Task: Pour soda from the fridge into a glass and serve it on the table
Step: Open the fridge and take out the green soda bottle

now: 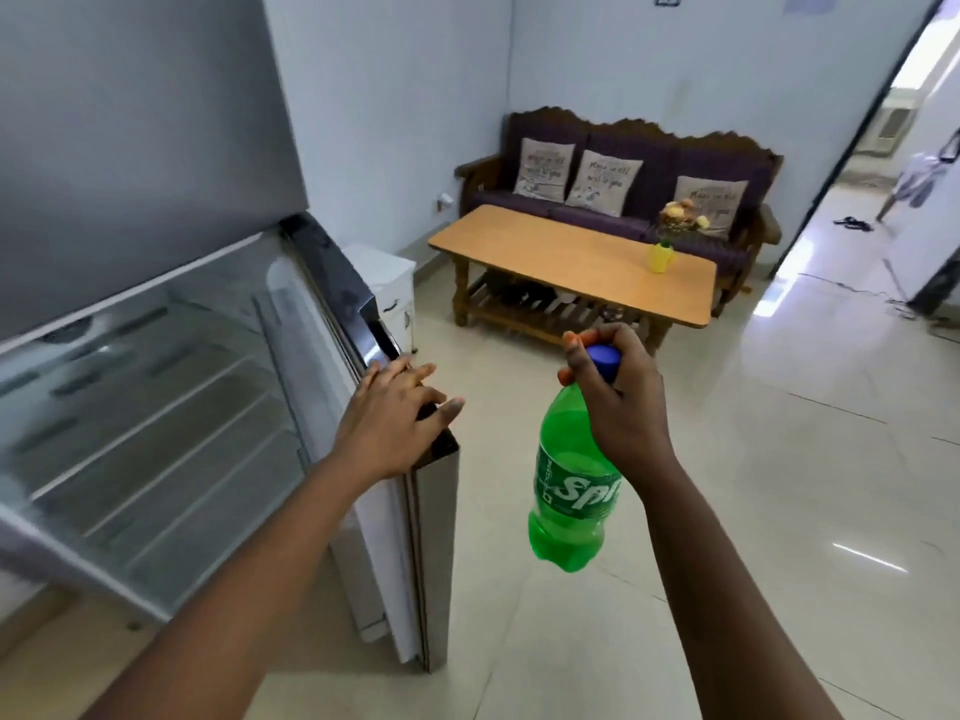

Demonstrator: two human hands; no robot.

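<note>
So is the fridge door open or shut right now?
Open. The fridge door stands swung out, bare shelves visible inside; the left hand rests on its top edge.

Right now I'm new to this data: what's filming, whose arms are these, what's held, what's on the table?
There is no robot here. A person wears one wide-angle camera on the head, looking forward and down, so the two arms reaching in from the bottom are their own.

The right hand grips a green soda bottle by its neck, fingers curled round the blue cap. The bottle hangs upright over the floor.

The left hand rests with straight fingers on the top edge of the open fridge door. The fridge shelves in view look bare.

Farther off stands a wooden table with a yellow flower pot on it, and a sofa with three cushions behind. No glass is in view.
</note>
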